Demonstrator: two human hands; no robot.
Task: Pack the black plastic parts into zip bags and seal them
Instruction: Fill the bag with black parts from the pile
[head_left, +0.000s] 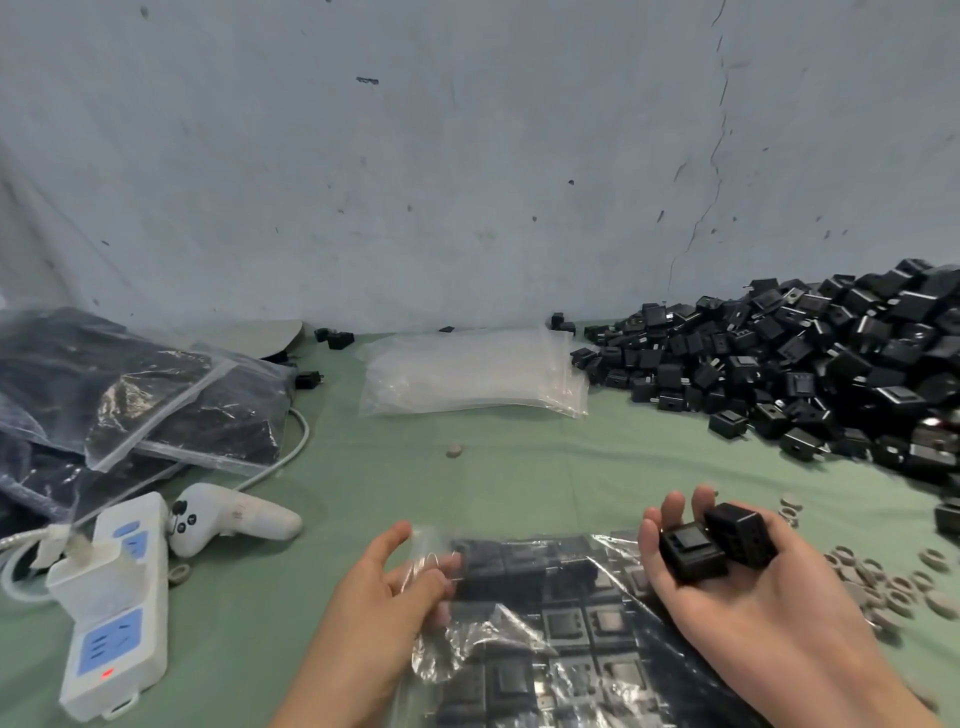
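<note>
The big pile of black parts (810, 364) sits on the right side of the green bench (519, 483); each part looks small, hard, light and smooth, so it can slip. The zip bag (571, 623) in front of you is soft and floppy and looks quite full, and your left grip (384, 587) pinches its clear end, a good place to hold. Your right grip (753, 608) is curled round two black parts (693, 553).

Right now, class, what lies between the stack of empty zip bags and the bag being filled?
Head view: one small grey round piece on otherwise bare green cloth, between the empty bags and the part-filled bag.
</note>
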